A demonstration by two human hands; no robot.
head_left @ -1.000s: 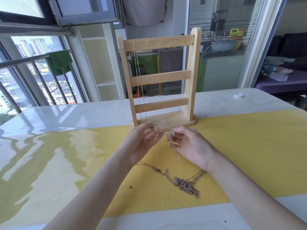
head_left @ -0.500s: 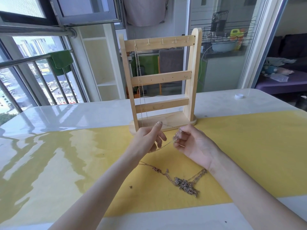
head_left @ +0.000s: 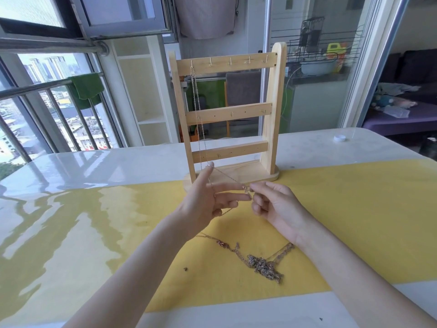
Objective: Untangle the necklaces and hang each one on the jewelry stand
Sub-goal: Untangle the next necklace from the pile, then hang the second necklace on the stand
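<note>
A wooden jewelry stand (head_left: 269, 114) with three hooked bars stands upright at the table's middle. One thin chain (head_left: 198, 110) hangs from the leftmost top hook. In front of the stand's base my left hand (head_left: 208, 197) has its fingers spread straight, and a fine necklace (head_left: 227, 177) runs taut from its raised index fingertip. My right hand (head_left: 272, 204) pinches the other end of that necklace between thumb and forefinger. A tangled heap of necklaces (head_left: 262, 266) lies on the yellow cloth nearer to me, below both hands.
The yellow cloth (head_left: 354, 221) covers the near part of a glossy white table (head_left: 94, 166). A small white cap (head_left: 339, 138) lies at the far right. A railing and window stand at left, glass doors behind the stand.
My left hand's fingers have spread out straight and its index finger has lifted, which stretches the fine necklace. My right hand stays close by, pinching the chain's end.
</note>
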